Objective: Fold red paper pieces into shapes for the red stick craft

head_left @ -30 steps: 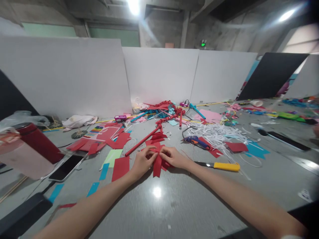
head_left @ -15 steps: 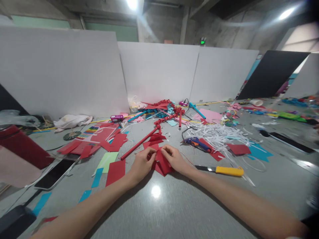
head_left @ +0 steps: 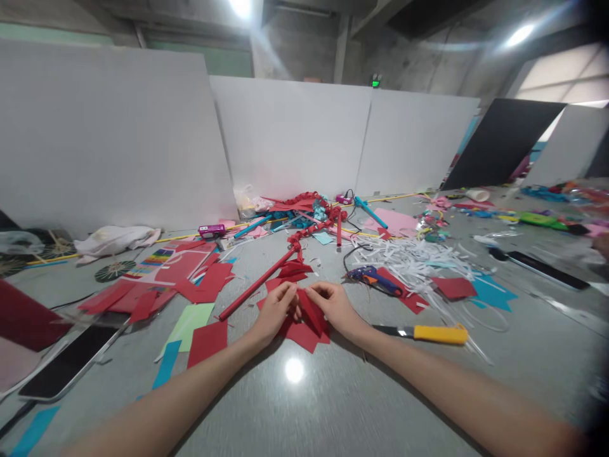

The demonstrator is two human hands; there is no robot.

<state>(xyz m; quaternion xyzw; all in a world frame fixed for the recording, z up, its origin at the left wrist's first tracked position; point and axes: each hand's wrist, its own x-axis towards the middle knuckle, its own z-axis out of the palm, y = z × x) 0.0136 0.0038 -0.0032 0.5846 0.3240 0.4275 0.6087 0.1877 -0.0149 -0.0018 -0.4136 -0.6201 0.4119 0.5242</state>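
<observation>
Between my two hands is a folded piece of red paper (head_left: 311,311), its creased panel raised at a slant. My left hand (head_left: 276,311) pinches its upper left edge, thumb and forefinger together. On the other side my right hand (head_left: 335,306) grips the top right edge with bent fingers. Flat red paper (head_left: 301,335) lies on the table under it. Just beyond my fingers are more folded red pieces (head_left: 294,269), beside a red rolled tube (head_left: 257,284) that slants to the left. My fingers partly hide the held paper.
A yellow-handled knife (head_left: 440,334) lies right of my forearm. Beyond it are a blue glue gun (head_left: 373,279) and a heap of white paper strips (head_left: 413,257). A phone (head_left: 71,362) and a green sheet (head_left: 188,324) lie left. White panels (head_left: 295,139) stand behind.
The camera view has shifted slightly, so the table items sit further left. The red paper between my hands now stands more steeply folded; both hands still hold it.
</observation>
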